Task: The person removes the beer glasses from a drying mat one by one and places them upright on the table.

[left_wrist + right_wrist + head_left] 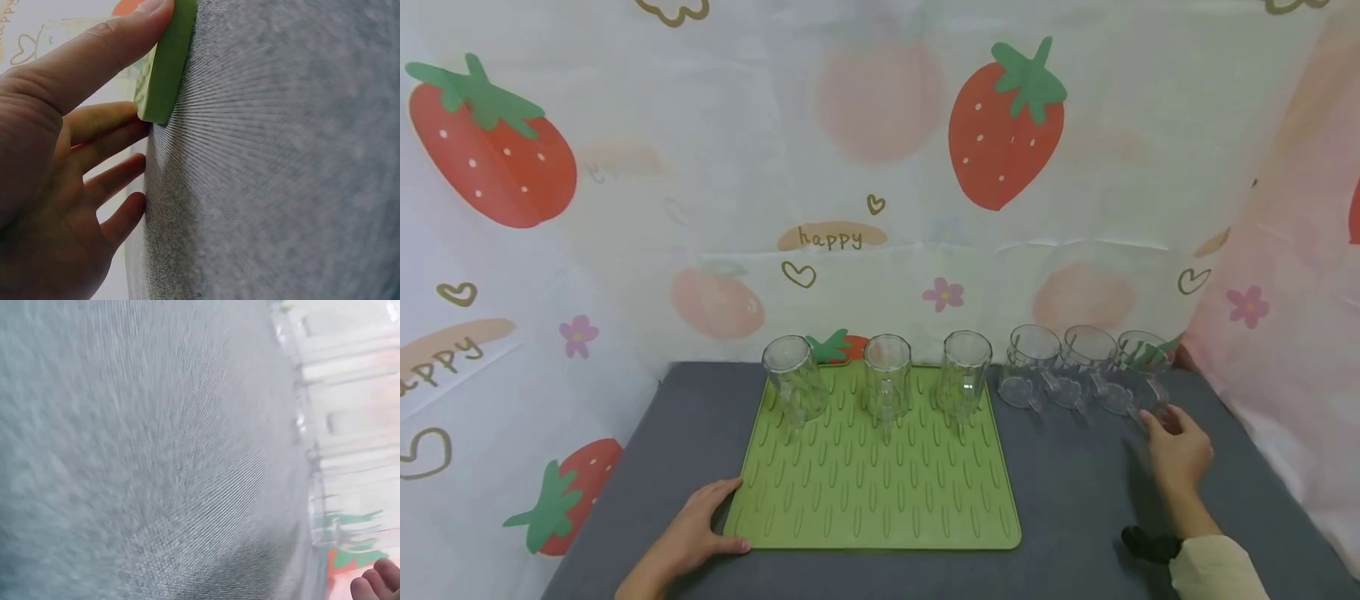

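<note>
Palm (59, 231) of the left grip (696, 525) shows only in the left wrist view; its extended thumb and fingers touch a corner of the green mat (872, 493). Head view alone shows the whole right grip (1178, 450), curved just in front of the rightmost clear mug (1132, 372) on the surface (1067, 492); whether it holds the handle (1157, 388), I cannot tell.

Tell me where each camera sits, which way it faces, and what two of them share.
Head: worn on the head, facing forward and down at the green mat, six clear mugs and the grey tabletop; left hand, right hand and right sleeve show.
Left wrist: on that wrist, facing the mat's edge along the tabletop; the left thumb and fingers show.
Right wrist: on that wrist, facing low across the tabletop towards clear mugs; only fingertips show, lower right.
Shared: head and left wrist both show the left hand at the mat.
</note>
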